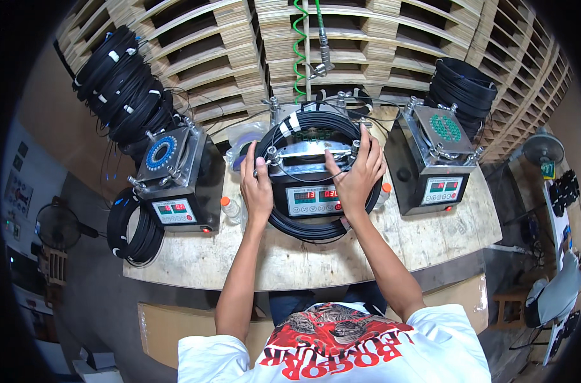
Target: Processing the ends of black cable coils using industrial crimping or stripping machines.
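From where I watch, the work place is rather crowded. On the wooden table [431, 233], a machine with a lit panel stands at each side: the left machine [204, 182] and the right machine [410, 172]. Near each arm there is a small bottle, the left bottle [230, 209] and the right bottle [385, 194], both with orange caps. Beyond the machines I see a tall pile of black coils [131, 96] on the left and a shorter pile [461, 89] on the right. One more bundle of coils [136, 237] sits at the left edge of the table. Behind all are wooden pallets [204, 48], and a green spiral hose [298, 48] hangs before them.

The middle machine [312, 203] is partly hidden, because the held cable coil [309, 231] and the hands are in front of it. The right machine's display is too small for me to read well. At the far right a seated person [560, 293] is partly cut off.

The black coil is between the two hands, tilted before the middle machine. The left hand [257, 185] grips its left side, strands between thumb and fingers. The right hand [359, 173] holds its right side, thumb spread inward; I cannot tell how tightly it presses.
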Demonstrator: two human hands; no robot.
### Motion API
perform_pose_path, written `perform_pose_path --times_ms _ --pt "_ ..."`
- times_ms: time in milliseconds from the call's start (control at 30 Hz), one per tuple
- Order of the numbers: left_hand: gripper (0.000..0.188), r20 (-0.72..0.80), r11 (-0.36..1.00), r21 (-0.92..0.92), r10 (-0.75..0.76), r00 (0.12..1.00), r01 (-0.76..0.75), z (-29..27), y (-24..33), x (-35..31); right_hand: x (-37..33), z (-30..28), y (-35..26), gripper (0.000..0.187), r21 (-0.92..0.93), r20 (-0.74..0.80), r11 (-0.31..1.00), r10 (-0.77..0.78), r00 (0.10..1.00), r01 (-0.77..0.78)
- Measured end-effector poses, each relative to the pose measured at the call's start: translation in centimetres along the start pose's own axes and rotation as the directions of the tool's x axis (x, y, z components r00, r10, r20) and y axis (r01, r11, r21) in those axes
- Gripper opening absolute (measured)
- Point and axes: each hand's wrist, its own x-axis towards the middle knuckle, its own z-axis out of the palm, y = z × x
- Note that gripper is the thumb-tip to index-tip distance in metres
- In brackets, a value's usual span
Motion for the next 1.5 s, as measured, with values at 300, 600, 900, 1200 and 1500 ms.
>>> perform_pose_path --times_ms 300,600,900,1200,1500 --pt "0.050 -0.006 1.000 -0.005 -0.002 1.000 0.002 -0.4 -0.4 0.4 0.1 -3.0 6.7 0.034 0.692 0.267 0.683 0.058 0.962 -0.233" --pt "0.051 -0.017 1.000 -0.004 0.007 1.000 -0.007 0.0 -0.4 0.3 1.0 -4.9 5.1 0.021 0.586 0.306 0.751 0.142 0.941 -0.304" --pt "0.050 -0.030 1.000 0.002 -0.003 1.000 0.003 0.1 -0.3 -0.1 1.3 -5.1 6.3 0.022 0.615 0.311 0.764 -0.009 0.950 -0.194" --pt "0.054 -0.008 0.992 -0.077 -0.099 0.995 0.098 -0.3 -0.5 -0.1 1.3 -4.9 6.3 0.017 0.563 0.330 0.793 0.043 0.943 -0.233" --pt "0.056 -0.019 0.993 -0.065 -0.099 0.995 0.098 -0.5 -0.2 0.2 -1.5 -4.2 3.9 0.022 0.691 0.266 0.652 0.174 0.948 -0.313"
